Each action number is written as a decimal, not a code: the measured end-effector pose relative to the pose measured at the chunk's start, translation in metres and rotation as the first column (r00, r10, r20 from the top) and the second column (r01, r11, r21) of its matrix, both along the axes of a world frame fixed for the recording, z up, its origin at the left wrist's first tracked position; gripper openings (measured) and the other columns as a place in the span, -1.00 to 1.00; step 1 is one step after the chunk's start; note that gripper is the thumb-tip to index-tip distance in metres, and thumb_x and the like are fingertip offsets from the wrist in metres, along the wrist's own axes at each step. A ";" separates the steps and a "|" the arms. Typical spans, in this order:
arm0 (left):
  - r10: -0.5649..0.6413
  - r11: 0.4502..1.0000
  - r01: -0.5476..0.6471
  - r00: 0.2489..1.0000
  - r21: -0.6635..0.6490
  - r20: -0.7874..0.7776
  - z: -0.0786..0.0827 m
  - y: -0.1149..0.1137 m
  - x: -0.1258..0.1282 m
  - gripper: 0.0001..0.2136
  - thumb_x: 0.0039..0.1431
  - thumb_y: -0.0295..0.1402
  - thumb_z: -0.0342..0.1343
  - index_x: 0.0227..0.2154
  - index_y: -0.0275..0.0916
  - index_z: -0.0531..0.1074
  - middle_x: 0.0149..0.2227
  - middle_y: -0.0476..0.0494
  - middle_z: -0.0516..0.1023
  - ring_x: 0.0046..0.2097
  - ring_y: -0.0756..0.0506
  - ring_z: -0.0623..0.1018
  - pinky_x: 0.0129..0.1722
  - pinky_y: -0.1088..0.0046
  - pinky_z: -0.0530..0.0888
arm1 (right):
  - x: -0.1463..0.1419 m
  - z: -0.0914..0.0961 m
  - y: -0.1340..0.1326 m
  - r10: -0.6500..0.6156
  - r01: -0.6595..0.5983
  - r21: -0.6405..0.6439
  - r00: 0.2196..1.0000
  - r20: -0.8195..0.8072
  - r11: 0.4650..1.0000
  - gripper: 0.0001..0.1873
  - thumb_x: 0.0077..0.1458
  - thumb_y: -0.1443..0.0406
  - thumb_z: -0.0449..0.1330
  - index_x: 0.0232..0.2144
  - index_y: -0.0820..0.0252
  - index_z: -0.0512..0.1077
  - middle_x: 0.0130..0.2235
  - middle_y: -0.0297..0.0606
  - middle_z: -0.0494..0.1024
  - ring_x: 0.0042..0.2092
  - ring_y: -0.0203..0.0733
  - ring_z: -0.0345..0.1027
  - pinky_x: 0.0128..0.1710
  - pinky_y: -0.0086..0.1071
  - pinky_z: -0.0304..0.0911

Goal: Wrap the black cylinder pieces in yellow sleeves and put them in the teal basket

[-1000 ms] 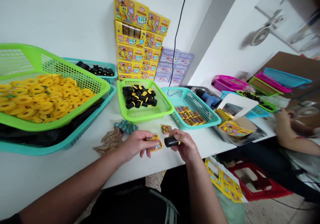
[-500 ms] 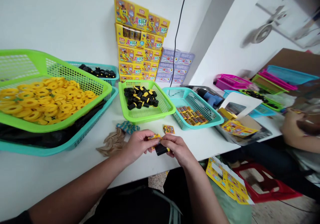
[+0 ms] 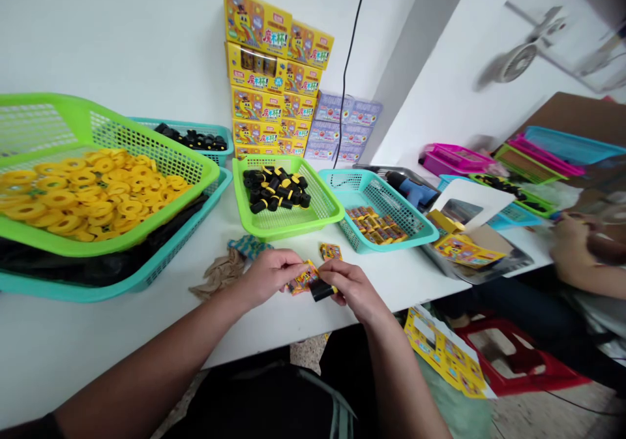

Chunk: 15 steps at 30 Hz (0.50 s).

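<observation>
My left hand (image 3: 274, 274) pinches a colourful yellow-and-orange printed piece (image 3: 304, 278) that looks like a label or a small pile of labels. Close against it, my right hand (image 3: 349, 285) grips a short black cylinder (image 3: 323, 289) with a yellow end. The two hands almost meet above the table's front part. Just beyond them lies another small printed stack (image 3: 331, 251). Similar black-and-yellow cylinders (image 3: 278, 190) fill part of a green basket (image 3: 267, 232). Cylinders with printed wraps (image 3: 375, 225) lie in rows inside a teal basket (image 3: 415, 237).
At left, a green basket (image 3: 98, 246) of yellow rings (image 3: 115, 191) rests on a teal one. A brown cloth (image 3: 218, 274) lies beside my left wrist. Yellow boxes (image 3: 259, 67) are stacked at the wall. An open carton (image 3: 469, 250) and another person's arm (image 3: 587, 266) are at right.
The printed piece in my left hand now faces up and shows more of its surface. My right hand has shifted slightly right with the black cylinder, which lies flatter.
</observation>
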<state>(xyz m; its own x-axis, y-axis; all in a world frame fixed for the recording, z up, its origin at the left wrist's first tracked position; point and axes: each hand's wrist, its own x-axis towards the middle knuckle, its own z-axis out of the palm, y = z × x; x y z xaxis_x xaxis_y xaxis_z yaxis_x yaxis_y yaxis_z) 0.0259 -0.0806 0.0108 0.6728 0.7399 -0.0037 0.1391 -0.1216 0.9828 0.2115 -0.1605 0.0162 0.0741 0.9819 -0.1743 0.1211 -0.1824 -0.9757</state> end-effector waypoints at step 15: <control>-0.178 0.967 0.197 0.976 -0.161 0.123 0.001 -0.009 0.001 -0.81 -0.09 -0.33 0.31 -0.41 -0.35 0.54 -0.45 -0.11 0.53 -0.44 -0.01 0.49 -0.49 0.51 0.47 | 0.008 0.009 -0.006 0.024 -0.003 0.087 0.972 -0.235 0.996 -0.77 -0.08 0.20 0.22 -0.47 0.32 0.47 -0.62 -0.37 0.31 -0.64 -0.43 0.05 -0.68 -0.51 -0.14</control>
<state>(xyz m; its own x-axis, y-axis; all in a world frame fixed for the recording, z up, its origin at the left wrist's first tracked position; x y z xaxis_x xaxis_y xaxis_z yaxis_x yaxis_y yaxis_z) 0.0264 -0.0898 0.0114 0.8026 0.5952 -0.0401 0.0229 0.0364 0.9991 0.2196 -0.1661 0.0255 0.0275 0.9945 -0.1007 -0.1126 -0.0970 -0.9889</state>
